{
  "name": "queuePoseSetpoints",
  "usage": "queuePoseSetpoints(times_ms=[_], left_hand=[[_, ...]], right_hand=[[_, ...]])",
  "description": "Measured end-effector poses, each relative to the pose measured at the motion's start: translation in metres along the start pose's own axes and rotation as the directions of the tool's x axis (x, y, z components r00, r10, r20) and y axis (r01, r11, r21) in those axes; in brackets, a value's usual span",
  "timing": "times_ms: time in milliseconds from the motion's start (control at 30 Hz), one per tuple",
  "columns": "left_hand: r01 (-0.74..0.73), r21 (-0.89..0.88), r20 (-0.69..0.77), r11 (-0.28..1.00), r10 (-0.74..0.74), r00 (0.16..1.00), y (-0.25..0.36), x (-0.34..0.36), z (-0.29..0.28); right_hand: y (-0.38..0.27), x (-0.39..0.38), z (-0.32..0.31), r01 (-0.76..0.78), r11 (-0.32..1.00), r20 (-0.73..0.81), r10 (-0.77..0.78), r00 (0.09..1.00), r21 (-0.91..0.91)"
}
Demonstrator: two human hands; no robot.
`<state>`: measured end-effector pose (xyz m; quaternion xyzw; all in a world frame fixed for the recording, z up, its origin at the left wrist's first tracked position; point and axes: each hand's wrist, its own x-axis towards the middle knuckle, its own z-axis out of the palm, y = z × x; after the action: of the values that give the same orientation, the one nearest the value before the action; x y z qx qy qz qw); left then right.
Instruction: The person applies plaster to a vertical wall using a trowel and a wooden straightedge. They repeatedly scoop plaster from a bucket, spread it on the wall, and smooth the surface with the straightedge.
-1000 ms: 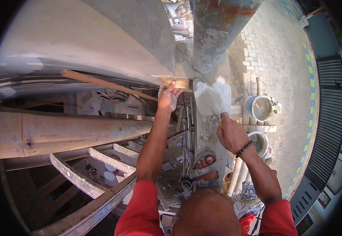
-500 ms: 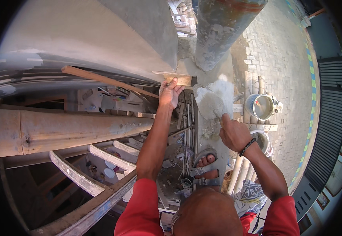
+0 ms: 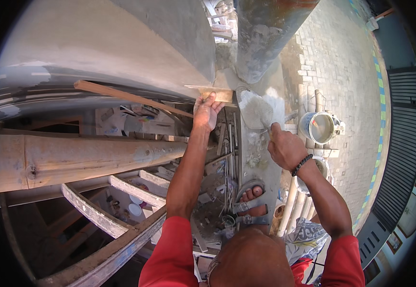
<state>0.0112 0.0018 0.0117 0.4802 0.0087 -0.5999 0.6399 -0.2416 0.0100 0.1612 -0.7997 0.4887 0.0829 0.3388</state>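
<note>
My left hand (image 3: 208, 112) is raised over the gap beside the grey cement ledge (image 3: 258, 165), its fingers and thumb closed on a small flat tan board (image 3: 217, 94) with a thin pale edge. The board is held next to the base of the plastered wall. In my right hand (image 3: 287, 149) is the handle of a trowel (image 3: 257, 112). Its rounded grey blade lies flat over the ledge, short of the round grey column (image 3: 260, 43), and looks smeared with mortar. Crumbs of wet mortar (image 3: 255, 160) are scattered on the ledge nearer to me.
Two buckets stand on bamboo poles (image 3: 291, 208) at the right, one bucket (image 3: 319, 128) holding grey liquid. A sandalled foot (image 3: 251, 203) rests on the ledge. At left are a thick bamboo pole (image 3: 83, 155), a timber frame (image 3: 98, 213) and a deep drop with debris.
My right hand has moved slightly away from me, pushing the trowel blade farther along the ledge toward the column. My left hand, still gripping the board, has barely shifted.
</note>
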Motion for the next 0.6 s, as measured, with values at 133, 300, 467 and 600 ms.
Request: queuePoseSetpoints(times_ms=[133, 300, 467, 600], left_hand=[[-0.009, -0.013, 0.006, 1.000, 0.010, 1.000, -0.001, 0.000, -0.001], [-0.008, -0.025, 0.024, 1.000, 0.008, 1.000, -0.001, 0.002, -0.006], [-0.006, -0.019, 0.021, 1.000, 0.006, 1.000, -0.002, 0.002, -0.003], [0.002, -0.030, 0.000, 1.000, -0.002, 1.000, -0.003, 0.003, -0.001]], right_hand=[[-0.005, -0.017, 0.002, -0.018, 1.000, 0.067, 0.020, 0.998, -0.026], [-0.009, -0.031, -0.012, 0.010, 1.000, 0.112, -0.007, 0.994, -0.026], [-0.006, -0.007, -0.018, 0.007, 1.000, 0.017, -0.007, 1.000, -0.003], [0.002, 0.000, -0.002, 0.010, 1.000, 0.033, -0.010, 0.999, -0.016]])
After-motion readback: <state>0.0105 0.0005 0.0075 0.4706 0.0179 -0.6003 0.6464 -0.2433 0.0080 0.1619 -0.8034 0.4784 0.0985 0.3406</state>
